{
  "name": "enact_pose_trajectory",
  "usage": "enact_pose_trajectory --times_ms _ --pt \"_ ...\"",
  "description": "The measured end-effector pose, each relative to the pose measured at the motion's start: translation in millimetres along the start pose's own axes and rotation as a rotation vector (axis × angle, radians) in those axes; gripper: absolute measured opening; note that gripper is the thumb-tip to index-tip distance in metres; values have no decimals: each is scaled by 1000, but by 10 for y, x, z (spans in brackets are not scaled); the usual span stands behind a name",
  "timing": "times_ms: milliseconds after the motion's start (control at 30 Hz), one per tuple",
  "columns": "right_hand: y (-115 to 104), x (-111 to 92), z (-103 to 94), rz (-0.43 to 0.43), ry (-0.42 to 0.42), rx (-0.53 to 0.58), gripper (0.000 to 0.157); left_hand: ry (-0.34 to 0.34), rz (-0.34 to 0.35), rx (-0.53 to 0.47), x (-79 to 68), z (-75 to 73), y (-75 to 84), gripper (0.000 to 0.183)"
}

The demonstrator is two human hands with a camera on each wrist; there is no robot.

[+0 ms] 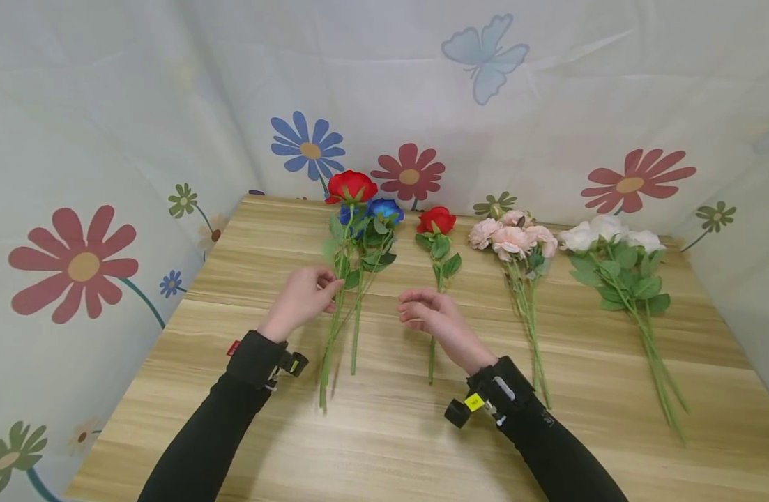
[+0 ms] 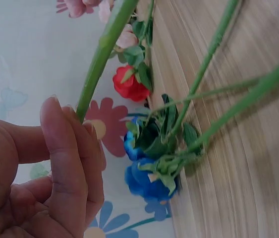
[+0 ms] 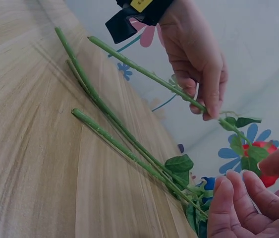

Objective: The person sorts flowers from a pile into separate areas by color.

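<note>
My left hand (image 1: 301, 298) pinches the green stem of a red rose (image 1: 351, 186) between thumb and fingertips. In the right wrist view that stem (image 3: 144, 72) is raised off the wooden table, its cut end pointing back past the wrist. Two blue roses (image 2: 151, 179) lie on the table below it, their stems crossing. My right hand (image 1: 443, 326) hovers over the stem of a second red rose (image 1: 437, 221), its fingers (image 3: 248, 208) loosely bent and the thumb apart, with nothing between them.
Right of the second red rose lies a bunch of pink flowers (image 1: 512, 239). White roses (image 1: 610, 233) with broad leaves lie farther right. The wood-grain table (image 1: 371, 446) meets a white curtain (image 1: 371, 77) printed with flowers at its back and sides.
</note>
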State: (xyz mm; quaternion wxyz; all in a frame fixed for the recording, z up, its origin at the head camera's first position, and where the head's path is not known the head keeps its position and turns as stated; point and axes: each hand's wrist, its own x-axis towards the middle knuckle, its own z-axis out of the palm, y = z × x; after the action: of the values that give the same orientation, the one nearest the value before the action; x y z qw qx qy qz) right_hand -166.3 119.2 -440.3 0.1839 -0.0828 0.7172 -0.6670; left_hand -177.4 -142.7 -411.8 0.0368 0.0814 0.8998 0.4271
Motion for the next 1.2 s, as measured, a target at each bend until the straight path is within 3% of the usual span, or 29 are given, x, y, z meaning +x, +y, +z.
enact_pose_trajectory --times_ms 267,667,833,1033,1200 --pt "-5 -30 56 -12 -38 -19 39 -40 -9 -97 88 184 127 28" --pt "45 -44 167 -12 -156 -51 44 -96 19 -353 199 433 215 27" --pt "52 -54 190 -5 -196 24 40 -115 -12 -460 217 483 270 26" --pt "67 -60 178 10 -235 144 23 -162 -40 -550 244 531 273 27" --pt "74 -67 168 -3 -225 150 21 -179 -49 -562 247 567 286 36"
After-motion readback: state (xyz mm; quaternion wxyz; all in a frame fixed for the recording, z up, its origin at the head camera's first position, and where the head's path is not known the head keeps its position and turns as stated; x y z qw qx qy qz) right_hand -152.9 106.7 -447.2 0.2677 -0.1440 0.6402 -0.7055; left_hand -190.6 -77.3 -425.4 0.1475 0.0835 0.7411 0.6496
